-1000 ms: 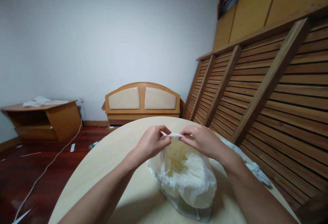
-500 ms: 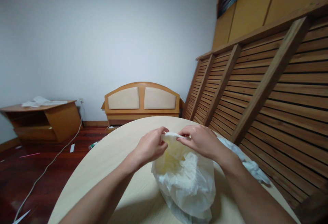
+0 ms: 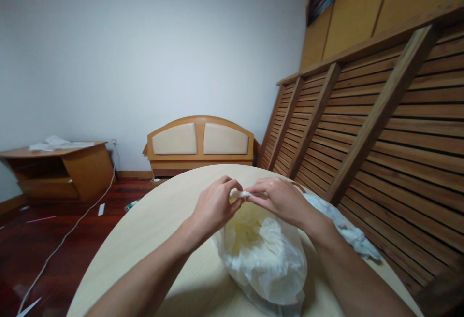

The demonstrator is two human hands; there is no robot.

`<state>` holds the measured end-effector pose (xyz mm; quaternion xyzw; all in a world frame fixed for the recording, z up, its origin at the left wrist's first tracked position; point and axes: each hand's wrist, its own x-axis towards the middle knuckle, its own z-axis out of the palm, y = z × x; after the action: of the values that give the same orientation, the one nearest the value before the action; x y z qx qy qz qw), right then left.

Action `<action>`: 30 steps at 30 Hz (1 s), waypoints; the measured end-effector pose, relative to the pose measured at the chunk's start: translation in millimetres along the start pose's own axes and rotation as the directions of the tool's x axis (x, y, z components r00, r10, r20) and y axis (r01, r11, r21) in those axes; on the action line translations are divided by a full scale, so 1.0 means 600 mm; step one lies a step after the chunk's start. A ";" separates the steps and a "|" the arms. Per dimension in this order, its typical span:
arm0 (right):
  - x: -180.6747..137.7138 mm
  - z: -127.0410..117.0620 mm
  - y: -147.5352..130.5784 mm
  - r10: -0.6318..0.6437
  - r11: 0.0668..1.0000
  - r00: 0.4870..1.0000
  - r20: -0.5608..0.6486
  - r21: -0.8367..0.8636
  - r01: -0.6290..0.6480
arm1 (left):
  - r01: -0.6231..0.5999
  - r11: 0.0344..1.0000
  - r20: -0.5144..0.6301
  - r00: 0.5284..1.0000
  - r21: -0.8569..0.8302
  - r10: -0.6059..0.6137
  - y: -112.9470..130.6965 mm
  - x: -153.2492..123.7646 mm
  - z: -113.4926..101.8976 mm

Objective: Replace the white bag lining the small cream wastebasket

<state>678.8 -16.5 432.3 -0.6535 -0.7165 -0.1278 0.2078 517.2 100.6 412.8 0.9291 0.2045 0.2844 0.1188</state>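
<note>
A crumpled white plastic bag (image 3: 264,254) sits on the round pale wooden table (image 3: 159,225), bulging with something pale yellow inside. My left hand (image 3: 213,206) and my right hand (image 3: 279,198) meet above it, both pinched on the bag's gathered top edge, with fingertips almost touching. Each forearm reaches in from the bottom of the view.
Another crumpled white bag (image 3: 344,230) lies on the table at the right, beside slatted wooden bed frames (image 3: 380,123) leaning on the wall. A padded headboard (image 3: 199,143) stands beyond the table. A low wooden cabinet (image 3: 61,169) and a white cable (image 3: 68,232) are on the floor at left.
My hands have drawn closer together at the bag's top, gathering the edge tighter. The bag has shifted slightly on the table.
</note>
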 end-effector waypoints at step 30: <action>0.001 0.020 -0.002 0.228 0.974 0.968 -0.102 0.028 -0.227 | 0.005 1.000 -0.079 0.997 -0.016 -0.006 -0.016 0.009 0.002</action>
<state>676.1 -10.6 422.2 -0.7220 -0.6260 -0.1315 0.2636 518.8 111.4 411.4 0.9157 0.2092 0.3220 0.1185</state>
